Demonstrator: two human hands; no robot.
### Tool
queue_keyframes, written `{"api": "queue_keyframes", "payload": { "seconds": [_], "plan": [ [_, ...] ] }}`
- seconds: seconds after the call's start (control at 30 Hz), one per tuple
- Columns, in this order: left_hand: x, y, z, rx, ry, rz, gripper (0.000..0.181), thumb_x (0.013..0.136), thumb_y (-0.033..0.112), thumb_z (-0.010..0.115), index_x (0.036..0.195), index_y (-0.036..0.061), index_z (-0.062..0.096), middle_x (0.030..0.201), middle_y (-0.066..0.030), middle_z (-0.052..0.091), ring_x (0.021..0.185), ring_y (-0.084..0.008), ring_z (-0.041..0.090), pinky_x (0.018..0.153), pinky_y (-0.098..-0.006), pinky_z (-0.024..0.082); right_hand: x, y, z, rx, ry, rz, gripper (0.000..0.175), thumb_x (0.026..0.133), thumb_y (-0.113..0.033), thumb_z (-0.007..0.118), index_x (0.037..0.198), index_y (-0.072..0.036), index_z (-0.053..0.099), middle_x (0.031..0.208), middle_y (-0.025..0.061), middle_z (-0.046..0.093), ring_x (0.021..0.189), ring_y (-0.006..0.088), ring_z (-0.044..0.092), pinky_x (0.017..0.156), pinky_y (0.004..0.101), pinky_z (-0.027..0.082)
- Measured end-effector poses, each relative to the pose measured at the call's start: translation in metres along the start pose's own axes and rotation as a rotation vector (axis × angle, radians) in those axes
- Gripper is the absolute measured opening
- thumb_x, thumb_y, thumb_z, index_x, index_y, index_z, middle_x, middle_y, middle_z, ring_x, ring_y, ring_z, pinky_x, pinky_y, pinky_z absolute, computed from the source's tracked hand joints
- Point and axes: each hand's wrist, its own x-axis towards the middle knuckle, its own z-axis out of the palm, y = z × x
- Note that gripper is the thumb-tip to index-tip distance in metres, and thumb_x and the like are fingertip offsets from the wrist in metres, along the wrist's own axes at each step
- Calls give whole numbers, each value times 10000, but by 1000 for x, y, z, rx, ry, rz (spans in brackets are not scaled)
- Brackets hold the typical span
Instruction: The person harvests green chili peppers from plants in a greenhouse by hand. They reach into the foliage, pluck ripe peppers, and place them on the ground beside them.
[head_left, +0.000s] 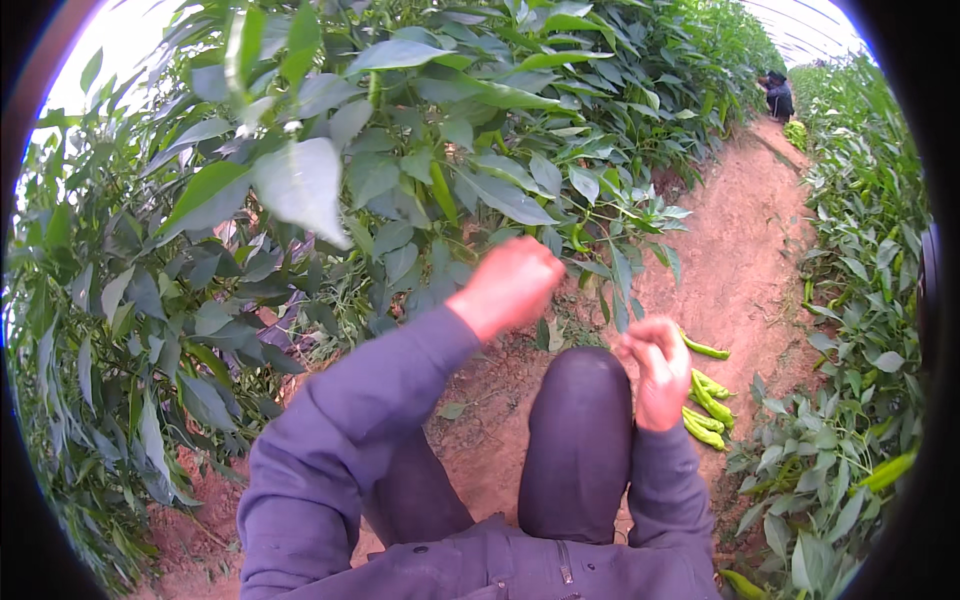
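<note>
My left hand (514, 285), blurred and curled, is at the lower leaves of a pepper plant (502, 196); whether anything is inside it cannot be made out. Close above that hand hangs a green pepper (579, 237), and another long pepper (442, 193) hangs among the leaves farther up. My right hand (661, 373) is beside my right knee with its fingers bent toward the thumb, and no object shows clearly in it. Several picked green peppers (709, 405) lie on the soil just right of it. One more pepper (705, 346) lies by its knuckles, partly hidden.
A reddish dirt path (750, 225) runs away between two rows of plants. Farther along it a person (778, 97) crouches beside a heap of green peppers (795, 135). The right-hand row (810, 450) stands close, bearing a large pepper (887, 472). Dense foliage (202, 360) fills the left.
</note>
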Motion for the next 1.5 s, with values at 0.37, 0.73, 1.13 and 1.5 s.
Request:
{"api": "queue_keyframes", "payload": {
  "seconds": [0.37,0.73,1.13,1.5],
  "plan": [
    [-70,-151,0,543,115,-693,547,969,456,667,1308,29,725,1455,-245,624,1493,-446,455,1270,-607,300,11,32,159,-1007,-1654,-471,233,872,-184,663,1067,-60,692,897,134,733,834,389,750,702,518,589],
    [-84,-150,-23,682,-36,-677,388,918,201,773,1274,59,712,1511,-192,584,1496,-406,450,1265,-593,303,126,141,143,-854,-1869,-330,159,880,-184,672,994,-83,719,854,130,759,857,360,773,675,478,606],
    [-102,-143,-32,483,123,-760,304,942,47,666,1239,26,728,1481,-215,594,1429,-398,516,1254,-559,350,228,167,203,-446,-764,-584,546,985,-218,691,1477,-22,555,1428,246,590,1314,424,573,1106,495,470],
    [-14,-120,-55,79,-38,-850,348,1023,175,659,1340,35,699,1369,-209,693,1289,-411,648,1145,-466,476,180,181,306,-303,-1130,-419,417,943,-326,651,1172,21,680,1203,311,712,1204,460,664,1070,521,513]
  ]
}}
